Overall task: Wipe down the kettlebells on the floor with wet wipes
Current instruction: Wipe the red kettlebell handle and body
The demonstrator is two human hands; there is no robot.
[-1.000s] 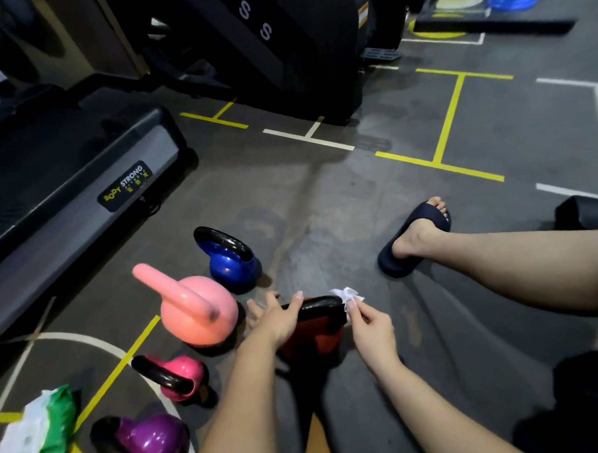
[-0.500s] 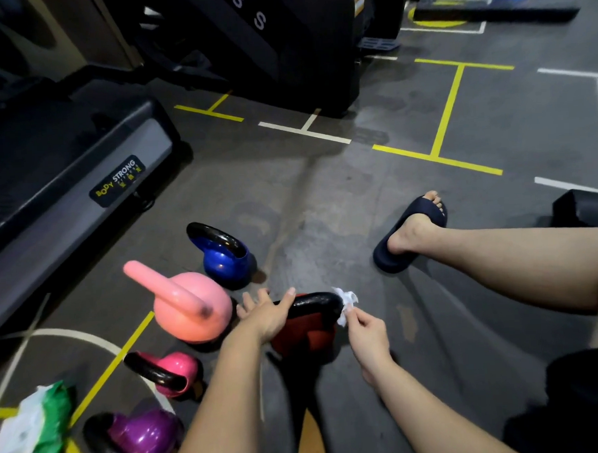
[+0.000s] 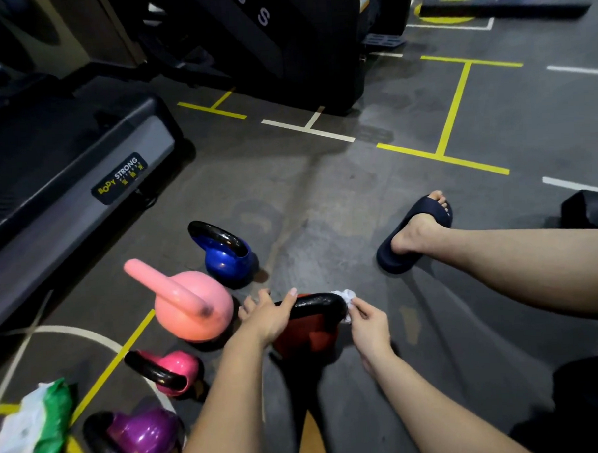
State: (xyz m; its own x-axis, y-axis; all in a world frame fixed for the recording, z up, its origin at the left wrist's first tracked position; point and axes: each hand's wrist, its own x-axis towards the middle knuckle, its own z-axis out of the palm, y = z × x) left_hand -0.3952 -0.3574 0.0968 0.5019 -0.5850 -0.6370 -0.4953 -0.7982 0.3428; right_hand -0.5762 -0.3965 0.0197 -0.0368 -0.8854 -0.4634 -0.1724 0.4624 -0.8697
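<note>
A red kettlebell [image 3: 309, 339] with a black handle stands on the floor in front of me. My left hand [image 3: 269, 316] grips the left end of its handle. My right hand [image 3: 367, 321] pinches a white wet wipe [image 3: 345, 298] against the handle's right end. Four more kettlebells lie to the left: a blue one [image 3: 225, 258], a large salmon-pink one [image 3: 191, 304], a small hot-pink one [image 3: 173, 372] and a purple one [image 3: 139, 437].
A green and white wipes pack [image 3: 32, 433] lies at the lower left. A treadmill deck [image 3: 69, 181] runs along the left, and a dark machine [image 3: 282, 38] stands behind. My right leg with a dark slipper [image 3: 414, 235] stretches across the right. Yellow and white lines mark the floor.
The wipe in my right hand has slid from above the handle's right end down around its corner. My left hand has kept its hold on the handle.
</note>
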